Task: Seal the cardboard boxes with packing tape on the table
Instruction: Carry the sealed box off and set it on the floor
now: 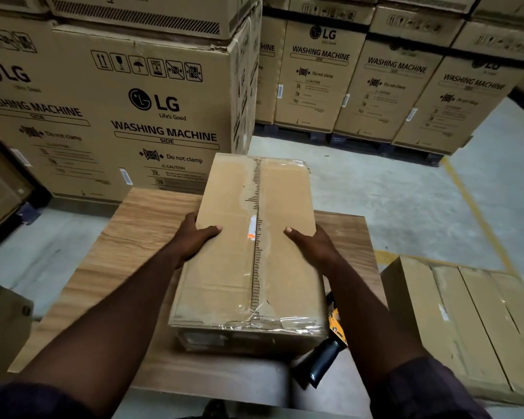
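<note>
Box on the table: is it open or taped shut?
Taped shut. On the box, the flaps lie flat and shiny clear tape runs along the middle seam.

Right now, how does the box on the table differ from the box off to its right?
The box on the table is gripped at its sides by the left hand and right hand; the box to the right is untouched. The first rests on the wooden table; the second sits lower, beside it. The first's tape is wrinkled at the near end; the second's looks flatter. Both are closed brown cardboard with clear tape.
</note>
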A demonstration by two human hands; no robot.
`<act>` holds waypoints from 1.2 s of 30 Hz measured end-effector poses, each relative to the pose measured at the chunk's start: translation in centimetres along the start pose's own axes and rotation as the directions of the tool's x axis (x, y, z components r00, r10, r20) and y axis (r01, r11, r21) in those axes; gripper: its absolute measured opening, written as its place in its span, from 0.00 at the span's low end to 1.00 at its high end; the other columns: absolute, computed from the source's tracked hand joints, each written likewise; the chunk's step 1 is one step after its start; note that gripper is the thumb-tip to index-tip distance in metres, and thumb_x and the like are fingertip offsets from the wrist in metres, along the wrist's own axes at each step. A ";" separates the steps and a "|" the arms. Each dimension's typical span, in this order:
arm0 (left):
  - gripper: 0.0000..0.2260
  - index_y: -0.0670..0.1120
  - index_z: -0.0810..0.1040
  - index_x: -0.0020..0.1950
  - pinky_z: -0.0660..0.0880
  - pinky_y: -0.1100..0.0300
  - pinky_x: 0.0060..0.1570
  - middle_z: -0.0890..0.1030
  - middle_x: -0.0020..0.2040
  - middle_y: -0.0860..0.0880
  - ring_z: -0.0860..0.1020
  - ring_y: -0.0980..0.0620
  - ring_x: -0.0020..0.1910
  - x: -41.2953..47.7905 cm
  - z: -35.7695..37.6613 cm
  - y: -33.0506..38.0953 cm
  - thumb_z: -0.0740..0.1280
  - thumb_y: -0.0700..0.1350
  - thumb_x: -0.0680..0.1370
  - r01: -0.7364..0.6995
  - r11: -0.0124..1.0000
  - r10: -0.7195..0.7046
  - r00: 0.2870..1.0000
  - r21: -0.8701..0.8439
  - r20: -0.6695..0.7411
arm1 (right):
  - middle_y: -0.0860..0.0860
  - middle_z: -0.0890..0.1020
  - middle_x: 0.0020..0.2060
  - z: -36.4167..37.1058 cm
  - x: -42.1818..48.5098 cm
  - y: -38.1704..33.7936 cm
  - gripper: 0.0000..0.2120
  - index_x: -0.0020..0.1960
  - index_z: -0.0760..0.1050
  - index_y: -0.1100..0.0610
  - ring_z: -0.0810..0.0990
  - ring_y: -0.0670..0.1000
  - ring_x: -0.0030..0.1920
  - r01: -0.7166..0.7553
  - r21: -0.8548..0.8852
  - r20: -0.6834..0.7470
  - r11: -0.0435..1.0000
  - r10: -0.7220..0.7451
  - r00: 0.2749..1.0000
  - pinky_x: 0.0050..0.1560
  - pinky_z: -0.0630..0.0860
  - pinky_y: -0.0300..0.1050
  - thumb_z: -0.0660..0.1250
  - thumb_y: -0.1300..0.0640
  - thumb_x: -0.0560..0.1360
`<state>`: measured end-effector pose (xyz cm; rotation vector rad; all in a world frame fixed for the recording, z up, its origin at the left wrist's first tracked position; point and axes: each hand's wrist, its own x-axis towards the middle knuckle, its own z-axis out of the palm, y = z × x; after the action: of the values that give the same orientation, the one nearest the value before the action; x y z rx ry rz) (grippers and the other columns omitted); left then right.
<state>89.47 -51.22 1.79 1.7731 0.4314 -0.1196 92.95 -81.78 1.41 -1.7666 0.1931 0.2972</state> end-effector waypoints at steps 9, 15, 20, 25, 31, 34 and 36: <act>0.28 0.50 0.62 0.72 0.78 0.55 0.44 0.79 0.55 0.50 0.81 0.50 0.50 -3.1 0.4 -1.5 0.73 0.46 0.77 0.077 0.980 -0.077 0.997 -0.182 0.010 | 0.55 0.86 0.53 -0.4 -3.0 0.3 0.18 0.63 0.80 0.60 0.86 0.55 0.52 -0.116 0.159 0.126 0.980 0.097 0.987 0.54 0.83 0.51 0.74 0.55 0.76; 0.22 0.48 0.74 0.70 0.80 0.49 0.53 0.84 0.58 0.46 0.83 0.42 0.57 -6.5 -0.9 -0.8 0.72 0.44 0.77 0.021 0.990 -0.005 0.993 -0.140 0.119 | 0.56 0.86 0.53 -0.2 -5.0 0.2 0.18 0.64 0.79 0.61 0.86 0.57 0.53 -0.138 0.169 0.147 0.976 0.113 0.983 0.56 0.82 0.53 0.74 0.56 0.76; 0.14 0.48 0.76 0.65 0.80 0.57 0.45 0.85 0.54 0.48 0.84 0.49 0.51 -9.6 -1.2 2.1 0.67 0.39 0.81 -0.036 0.996 0.045 0.993 -0.083 0.112 | 0.56 0.87 0.52 -0.8 -6.6 -0.8 0.18 0.62 0.80 0.61 0.87 0.55 0.49 -0.145 0.161 0.152 0.976 0.121 0.981 0.45 0.84 0.45 0.75 0.53 0.75; 0.13 0.47 0.78 0.65 0.79 0.56 0.49 0.85 0.55 0.47 0.84 0.48 0.52 -12.8 -1.5 5.0 0.66 0.40 0.81 -0.073 0.997 0.076 0.993 -0.029 0.093 | 0.56 0.86 0.52 -1.9 -8.8 -1.9 0.18 0.62 0.80 0.61 0.86 0.57 0.52 -0.138 0.226 0.176 0.964 0.099 0.979 0.53 0.83 0.51 0.74 0.53 0.76; 0.07 0.48 0.79 0.58 0.78 0.62 0.38 0.87 0.42 0.55 0.85 0.55 0.40 -17.3 0.3 7.3 0.66 0.40 0.81 -0.059 0.997 0.061 0.997 -0.049 0.038 | 0.54 0.87 0.51 -4.7 -11.6 -1.9 0.24 0.59 0.82 0.59 0.86 0.57 0.53 -0.130 0.206 0.220 0.970 0.084 0.972 0.62 0.79 0.59 0.78 0.47 0.69; 0.06 0.47 0.79 0.55 0.78 0.64 0.34 0.86 0.40 0.55 0.84 0.57 0.37 -19.6 1.9 7.6 0.65 0.39 0.81 -0.062 0.996 0.065 0.997 -0.061 0.046 | 0.55 0.87 0.51 -6.9 -13.4 -1.9 0.21 0.59 0.82 0.60 0.86 0.58 0.52 -0.115 0.210 0.214 0.971 0.069 0.974 0.61 0.80 0.58 0.77 0.50 0.72; 0.07 0.46 0.78 0.58 0.78 0.66 0.32 0.86 0.40 0.54 0.84 0.56 0.37 -21.1 3.2 7.6 0.65 0.38 0.81 -0.073 0.995 0.076 0.996 -0.067 0.050 | 0.55 0.87 0.51 -8.5 -14.7 -1.6 0.23 0.60 0.82 0.60 0.86 0.58 0.52 -0.114 0.198 0.223 0.974 0.069 0.972 0.60 0.80 0.59 0.78 0.47 0.70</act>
<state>73.13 -60.40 14.47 1.7160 0.3276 -0.0983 80.18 -90.20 9.05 -1.5071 0.1448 0.5144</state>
